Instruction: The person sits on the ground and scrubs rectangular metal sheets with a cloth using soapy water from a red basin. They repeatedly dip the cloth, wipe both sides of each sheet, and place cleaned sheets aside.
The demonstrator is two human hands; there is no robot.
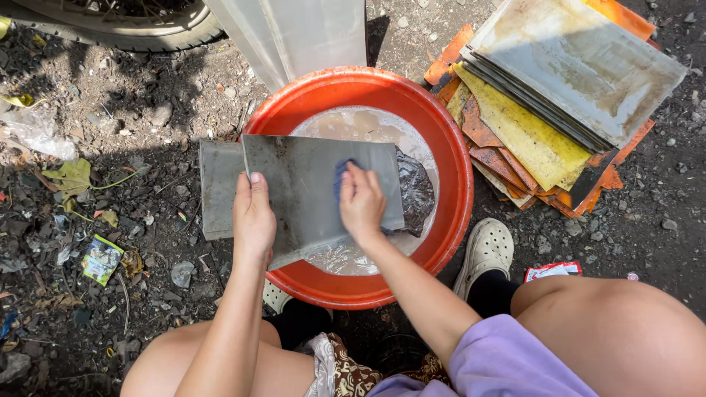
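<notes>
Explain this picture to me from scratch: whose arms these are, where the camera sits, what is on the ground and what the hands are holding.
The camera is worn on a person's head and looks down, so the arms and knees are that person's own; there is no machine. The person crouches over a red basin of cloudy water on dirt ground. The left hand steadies a grey metal sheet resting across the basin. The right hand presses a blue cloth against that sheet. To the right lies a stack of stained sheets, grey, yellow and orange. A tyre shows at the top left, and litter is scattered about.
</notes>
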